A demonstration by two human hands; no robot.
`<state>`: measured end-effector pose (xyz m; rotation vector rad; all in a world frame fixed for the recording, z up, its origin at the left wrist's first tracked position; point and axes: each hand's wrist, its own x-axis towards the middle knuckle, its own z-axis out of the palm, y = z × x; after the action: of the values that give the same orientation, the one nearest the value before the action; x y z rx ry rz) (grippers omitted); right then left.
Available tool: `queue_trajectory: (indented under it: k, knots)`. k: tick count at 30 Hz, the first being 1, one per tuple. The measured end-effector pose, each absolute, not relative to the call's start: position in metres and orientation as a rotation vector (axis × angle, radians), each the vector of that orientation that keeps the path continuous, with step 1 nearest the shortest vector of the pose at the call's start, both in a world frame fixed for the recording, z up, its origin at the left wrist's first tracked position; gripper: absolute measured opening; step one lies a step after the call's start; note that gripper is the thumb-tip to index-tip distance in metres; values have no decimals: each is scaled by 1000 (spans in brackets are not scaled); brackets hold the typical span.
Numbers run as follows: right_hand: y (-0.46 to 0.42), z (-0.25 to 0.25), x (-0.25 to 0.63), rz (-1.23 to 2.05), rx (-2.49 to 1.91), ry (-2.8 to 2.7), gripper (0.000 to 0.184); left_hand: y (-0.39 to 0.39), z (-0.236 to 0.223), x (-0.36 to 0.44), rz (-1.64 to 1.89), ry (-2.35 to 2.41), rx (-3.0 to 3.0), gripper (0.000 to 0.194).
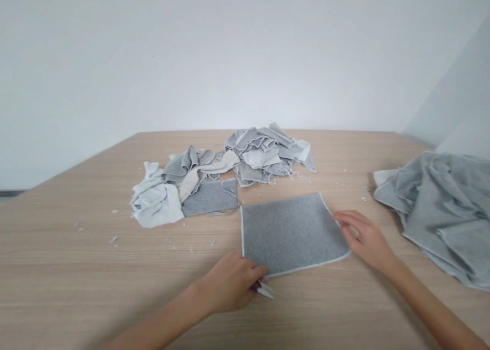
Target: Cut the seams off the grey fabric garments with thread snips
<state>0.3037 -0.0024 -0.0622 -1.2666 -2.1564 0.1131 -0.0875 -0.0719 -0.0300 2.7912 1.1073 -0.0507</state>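
A grey rectangular cloth [293,232] with a pale stitched border lies spread on the table in front of me. My left hand [233,281] is closed around small thread snips [265,290], whose pale blades stick out to the right. Most of their handle is hidden in the palm, with a bit of purple showing. The thumb of that hand rests at the cloth's near left corner. On the opposite side, my right hand [363,238] pinches the cloth's right edge between thumb and fingers.
A heap of grey and white cloth pieces [264,153] lies at the back middle. Left of it are white cloths [156,199] and a folded grey cloth [210,197]. A big grey cloth pile [451,212] stands at right. Lint scraps dot the wooden table [133,283].
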Motion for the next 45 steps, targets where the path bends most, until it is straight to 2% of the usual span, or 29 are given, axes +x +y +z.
queue_trajectory:
  k: [3,8,13,19,28,32,35,38,42,45]
  knots:
    - [16,-58,269,115,-1277,-2237,36,-50,-22,-91,15,1299,2694,49]
    - [80,-63,225,113,-1323,-2388,53,21,-13,-90,26,1808,2483,49]
    - [126,-70,215,129,-1348,-2578,39,64,-17,-88,-152,1885,2355,33]
    - [127,-66,220,165,-1388,-2706,29,70,-28,-93,-277,1850,2304,32]
    - [109,-34,237,343,-1276,-2670,25,72,-22,-102,-224,1764,2330,35]
    - [103,-32,242,507,-1278,-2580,25,69,-14,-100,-186,1689,2359,29]
    - [95,-26,246,639,-1261,-2458,20,64,5,-100,-143,1570,2387,25]
    - [83,-10,253,789,-1239,-2272,15,61,42,-107,-65,1389,2398,27]
    - [58,20,255,1069,-1222,-1980,19,59,108,-111,113,1178,2336,38]
    - [38,38,246,1296,-1229,-1707,27,55,147,-93,252,1088,2240,36]
